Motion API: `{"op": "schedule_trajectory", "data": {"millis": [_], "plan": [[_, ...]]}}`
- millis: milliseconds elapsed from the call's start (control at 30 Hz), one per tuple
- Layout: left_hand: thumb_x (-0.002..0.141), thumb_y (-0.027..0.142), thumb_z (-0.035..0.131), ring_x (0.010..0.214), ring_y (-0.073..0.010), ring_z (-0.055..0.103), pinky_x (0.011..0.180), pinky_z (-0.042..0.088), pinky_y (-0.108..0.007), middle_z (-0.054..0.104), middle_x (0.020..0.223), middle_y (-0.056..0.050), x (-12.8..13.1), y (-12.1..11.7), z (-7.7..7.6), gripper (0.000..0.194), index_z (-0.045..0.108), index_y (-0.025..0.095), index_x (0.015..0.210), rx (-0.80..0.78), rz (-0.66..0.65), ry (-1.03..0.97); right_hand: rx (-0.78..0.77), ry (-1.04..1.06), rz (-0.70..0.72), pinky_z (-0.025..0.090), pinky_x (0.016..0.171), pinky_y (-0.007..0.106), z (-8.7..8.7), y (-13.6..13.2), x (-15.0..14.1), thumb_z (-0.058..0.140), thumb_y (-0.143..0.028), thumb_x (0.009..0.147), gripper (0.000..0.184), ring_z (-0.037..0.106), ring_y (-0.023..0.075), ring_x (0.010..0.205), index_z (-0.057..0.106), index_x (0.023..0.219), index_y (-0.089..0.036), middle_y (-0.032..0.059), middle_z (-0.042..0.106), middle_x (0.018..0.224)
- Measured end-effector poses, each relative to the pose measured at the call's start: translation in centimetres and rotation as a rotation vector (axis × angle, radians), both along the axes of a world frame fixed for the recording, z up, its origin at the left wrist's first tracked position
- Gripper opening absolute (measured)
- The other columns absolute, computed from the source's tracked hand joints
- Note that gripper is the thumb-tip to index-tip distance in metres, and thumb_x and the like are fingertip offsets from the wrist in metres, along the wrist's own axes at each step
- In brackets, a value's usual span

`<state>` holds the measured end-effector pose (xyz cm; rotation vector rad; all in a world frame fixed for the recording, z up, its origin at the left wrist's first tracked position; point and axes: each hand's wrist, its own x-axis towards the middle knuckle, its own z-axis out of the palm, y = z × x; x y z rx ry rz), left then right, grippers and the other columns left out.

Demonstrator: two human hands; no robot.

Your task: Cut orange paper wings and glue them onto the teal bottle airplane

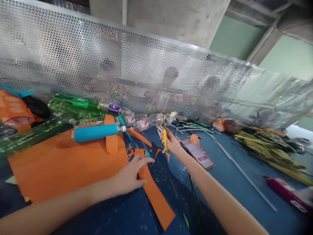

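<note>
My left hand is spread over the upper part of an orange paper strip, thumb and fingers apart; whether the fingertips touch it I cannot tell. Farther forward, my right hand is closed on yellow-handled scissors, their blades pointing away from me. Small orange and blue scraps lie between the hands. Left of them is a large orange sheet. On its far edge rests a plastic bottle wrapped in blue paper, with an orange rounded piece across it.
A phone lies right of my right hand. Green bottles and clear bottles line the perforated metal screen. At right are dried leaves, a white strip and a magenta tool beside a blurred hand.
</note>
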<state>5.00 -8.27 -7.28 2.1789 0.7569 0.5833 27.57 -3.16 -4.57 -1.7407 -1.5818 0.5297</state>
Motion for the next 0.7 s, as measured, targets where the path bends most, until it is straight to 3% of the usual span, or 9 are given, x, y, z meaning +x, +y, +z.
{"op": "schedule_trajectory", "data": {"millis": [133,233,367,467,533,700], "plan": [[0.065,0.011,0.061,0.070,-0.0149,0.059,0.062,0.049,-0.028,0.059,0.092,-0.002,0.0,2.4,-0.2,0.061,0.042,0.023,0.122,-0.325,0.065,-0.226,-0.042,0.247,0.302,0.048,0.083,0.030,-0.7,-3.3,-1.5,0.039,-0.044,0.090,0.030,0.060,0.0171,0.099,0.048,0.107,-0.021,0.0093,0.060,0.115],[0.064,0.019,0.070,0.068,-0.0146,0.061,0.065,0.048,-0.028,0.062,0.081,-0.001,-0.3,4.5,0.8,0.047,0.052,0.017,0.107,-0.535,0.155,-0.400,-0.078,0.364,0.453,0.046,0.088,0.035,-1.4,-5.5,-2.7,0.045,-0.058,0.083,0.038,0.059,0.0194,0.097,0.052,0.093,-0.022,0.0056,0.063,0.101],[0.065,0.025,0.074,0.075,-0.0168,0.064,0.073,0.048,-0.029,0.068,0.081,-0.005,-0.7,6.3,3.4,0.021,0.064,0.015,0.081,-0.642,0.160,-0.490,-0.079,0.535,0.429,0.050,0.077,0.034,-2.7,-6.5,-4.3,0.037,-0.064,0.083,0.043,0.060,0.0174,0.078,0.050,0.086,-0.023,0.0017,0.058,0.081],[0.068,0.026,0.073,0.076,-0.0174,0.065,0.073,0.050,-0.029,0.070,0.085,-0.004,-0.7,6.3,4.8,0.021,0.067,0.017,0.086,-0.740,0.168,-0.590,-0.080,0.602,0.391,0.050,0.055,0.028,-3.3,-6.7,-4.9,0.034,-0.065,0.084,0.044,0.047,0.0117,0.050,0.044,0.076,-0.023,-0.0039,0.045,0.061],[0.069,0.027,0.073,0.073,-0.0183,0.066,0.071,0.051,-0.031,0.071,0.085,-0.005,-0.5,5.8,5.3,0.022,0.067,0.017,0.088,-0.799,0.196,-0.633,-0.081,0.612,0.417,0.047,0.047,0.026,-3.2,-7.1,-5.0,0.038,-0.066,0.082,0.044,0.039,0.0100,0.045,0.043,0.075,-0.022,-0.0057,0.038,0.058],[0.069,0.031,0.074,0.063,-0.0171,0.065,0.062,0.052,-0.030,0.071,0.077,-0.005,0.1,4.4,5.2,0.023,0.066,0.016,0.084,-0.836,0.260,-0.681,-0.098,0.680,0.464,0.051,0.056,0.030,-2.0,-8.3,-5.0,0.033,-0.069,0.081,0.048,0.038,0.0124,0.051,0.047,0.082,-0.023,-0.0035,0.036,0.063]]}}
